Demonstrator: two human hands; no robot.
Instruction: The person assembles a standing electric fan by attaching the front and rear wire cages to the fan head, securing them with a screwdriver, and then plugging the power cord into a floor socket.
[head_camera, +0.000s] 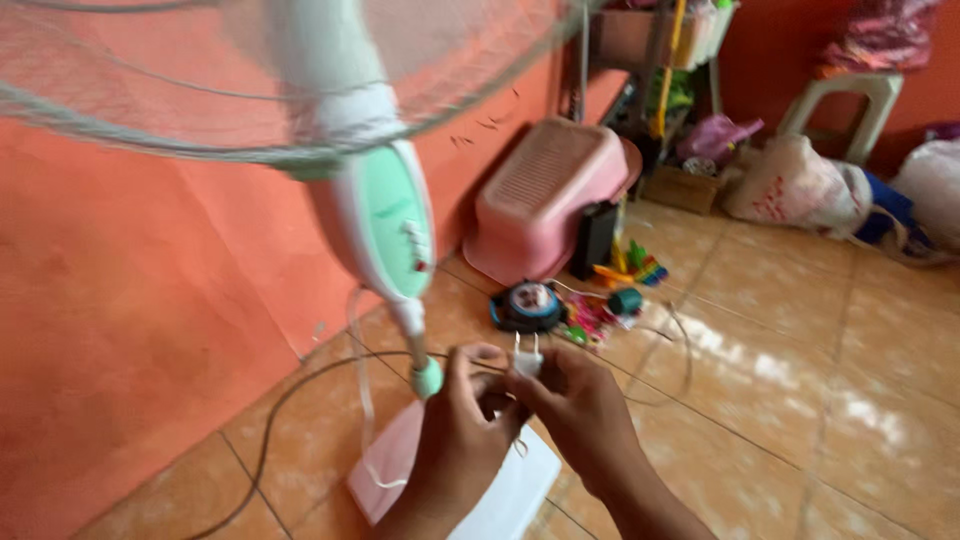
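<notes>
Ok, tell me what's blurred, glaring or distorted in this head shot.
Head view: the whole frame is soft with motion blur; the fan head at the top is the most smeared; both hands, left hand and right hand, and the white plug are slightly blurred; daylight glares off the floor tiles at right; the walls tilt from the wide lens.
</notes>
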